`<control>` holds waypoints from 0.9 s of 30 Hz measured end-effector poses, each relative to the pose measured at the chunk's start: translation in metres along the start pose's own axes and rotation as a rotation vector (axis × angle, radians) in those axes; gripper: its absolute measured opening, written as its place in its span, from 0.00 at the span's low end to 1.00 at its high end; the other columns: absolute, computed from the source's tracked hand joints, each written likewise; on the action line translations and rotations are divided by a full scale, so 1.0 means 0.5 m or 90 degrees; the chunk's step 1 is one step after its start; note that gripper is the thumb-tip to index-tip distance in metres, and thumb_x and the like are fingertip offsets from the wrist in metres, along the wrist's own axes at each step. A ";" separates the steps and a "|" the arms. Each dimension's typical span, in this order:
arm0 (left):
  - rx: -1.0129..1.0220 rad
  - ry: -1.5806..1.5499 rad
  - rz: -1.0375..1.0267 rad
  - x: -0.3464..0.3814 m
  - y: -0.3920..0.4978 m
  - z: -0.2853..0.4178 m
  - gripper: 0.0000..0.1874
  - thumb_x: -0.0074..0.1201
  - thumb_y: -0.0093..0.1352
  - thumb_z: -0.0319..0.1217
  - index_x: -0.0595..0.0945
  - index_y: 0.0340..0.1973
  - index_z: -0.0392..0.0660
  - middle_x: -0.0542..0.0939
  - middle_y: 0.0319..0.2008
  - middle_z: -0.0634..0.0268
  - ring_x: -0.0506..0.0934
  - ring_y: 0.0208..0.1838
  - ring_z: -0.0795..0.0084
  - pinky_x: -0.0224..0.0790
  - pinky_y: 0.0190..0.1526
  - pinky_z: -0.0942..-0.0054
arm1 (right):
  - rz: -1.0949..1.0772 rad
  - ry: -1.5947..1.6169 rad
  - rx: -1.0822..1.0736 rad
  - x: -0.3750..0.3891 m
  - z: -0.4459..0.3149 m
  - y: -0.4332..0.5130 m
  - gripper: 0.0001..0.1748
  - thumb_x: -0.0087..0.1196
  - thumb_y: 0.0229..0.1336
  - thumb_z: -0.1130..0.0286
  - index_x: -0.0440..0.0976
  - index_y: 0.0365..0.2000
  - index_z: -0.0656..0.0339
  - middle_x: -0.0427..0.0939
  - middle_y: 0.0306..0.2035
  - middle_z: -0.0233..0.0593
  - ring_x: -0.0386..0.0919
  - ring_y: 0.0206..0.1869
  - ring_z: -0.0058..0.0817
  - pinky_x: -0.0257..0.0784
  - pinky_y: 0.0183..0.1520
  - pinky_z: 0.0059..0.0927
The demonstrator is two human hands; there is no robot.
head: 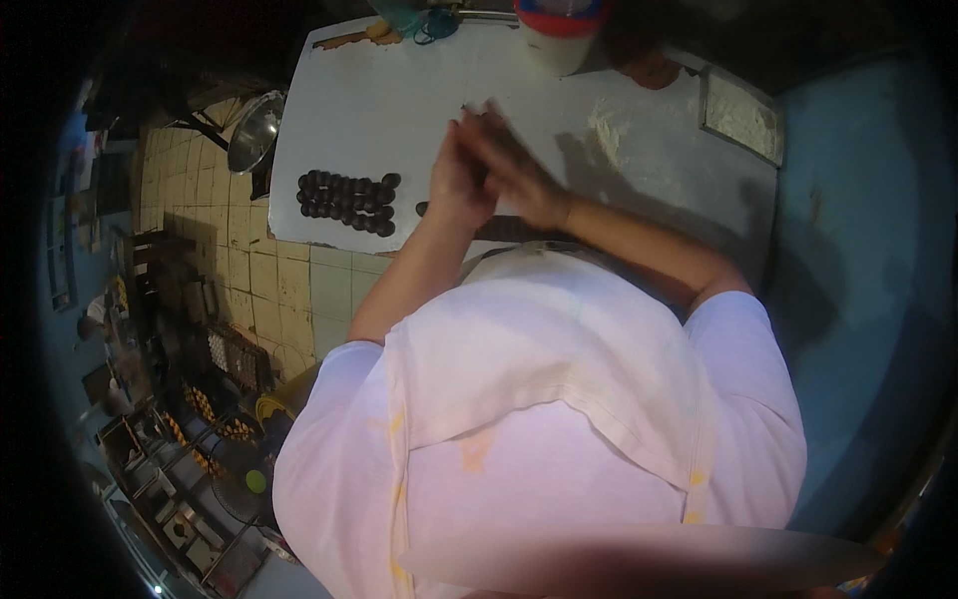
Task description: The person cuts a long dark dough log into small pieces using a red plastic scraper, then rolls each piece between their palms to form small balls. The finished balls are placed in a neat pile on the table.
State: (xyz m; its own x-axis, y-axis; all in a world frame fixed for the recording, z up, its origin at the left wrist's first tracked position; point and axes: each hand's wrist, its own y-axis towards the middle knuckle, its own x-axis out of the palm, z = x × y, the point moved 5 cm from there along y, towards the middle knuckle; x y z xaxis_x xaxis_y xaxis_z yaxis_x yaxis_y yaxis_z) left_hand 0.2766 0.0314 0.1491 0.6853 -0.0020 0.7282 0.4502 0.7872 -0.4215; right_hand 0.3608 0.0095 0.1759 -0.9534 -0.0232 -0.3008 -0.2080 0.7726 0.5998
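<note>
Above the white tabletop (359,97), my left hand (460,176) and my right hand (524,168) are pressed palm to palm, the right one blurred. Whatever may be between the palms is hidden. Left of them, small dark brown balls (348,201) that look like dough lie close together in rows. More dark pieces (509,228) lie in a row at the near table edge, partly hidden by my wrists. A single dark end shows just left of my left wrist.
White flour (608,138) is scattered right of my hands. A tray of flour (741,120) stands at the right corner, beside a blue wall. A tub with a red rim (557,37) stands at the back. A metal bowl (256,133) is beyond the table's left edge.
</note>
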 end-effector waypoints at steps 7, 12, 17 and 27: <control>-0.120 -0.032 -0.079 0.033 -0.005 -0.035 0.31 0.32 0.82 0.47 0.56 0.75 0.47 0.60 0.75 0.60 0.58 0.77 0.61 0.42 0.78 0.60 | 0.073 0.057 0.117 -0.019 0.024 0.011 0.36 0.41 0.74 0.50 0.53 0.74 0.56 0.47 0.79 0.44 0.35 0.81 0.53 0.31 0.79 0.51; 0.003 -0.031 0.057 -0.025 0.009 -0.017 0.32 0.33 0.81 0.51 0.58 0.75 0.49 0.59 0.75 0.63 0.58 0.77 0.63 0.51 0.74 0.61 | -0.083 0.015 -0.041 0.026 0.015 -0.013 0.40 0.43 0.71 0.45 0.54 0.74 0.56 0.50 0.78 0.46 0.38 0.80 0.52 0.31 0.79 0.51; -0.084 -0.011 -0.093 -0.012 0.019 -0.054 0.30 0.34 0.81 0.50 0.61 0.73 0.48 0.61 0.74 0.63 0.57 0.77 0.64 0.50 0.75 0.61 | 0.199 0.128 0.310 -0.002 0.071 -0.013 0.40 0.38 0.73 0.43 0.55 0.73 0.60 0.55 0.75 0.51 0.45 0.79 0.51 0.36 0.79 0.47; -0.001 0.005 0.140 -0.138 0.047 0.068 0.31 0.33 0.80 0.43 0.55 0.76 0.48 0.45 0.80 0.58 0.46 0.81 0.49 0.39 0.78 0.47 | -0.111 0.056 0.370 -0.033 0.034 0.004 0.26 0.58 0.60 0.78 0.70 0.59 0.61 0.80 0.53 0.46 0.80 0.55 0.32 0.75 0.58 0.35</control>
State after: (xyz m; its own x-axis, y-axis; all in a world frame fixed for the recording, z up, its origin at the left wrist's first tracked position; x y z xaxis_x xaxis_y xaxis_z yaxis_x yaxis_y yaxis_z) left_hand 0.2204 0.0709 0.1072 0.7716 0.1648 0.6144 0.2903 0.7681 -0.5707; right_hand 0.3800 0.0223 0.1696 -0.9357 -0.2138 -0.2806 -0.2330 0.9718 0.0367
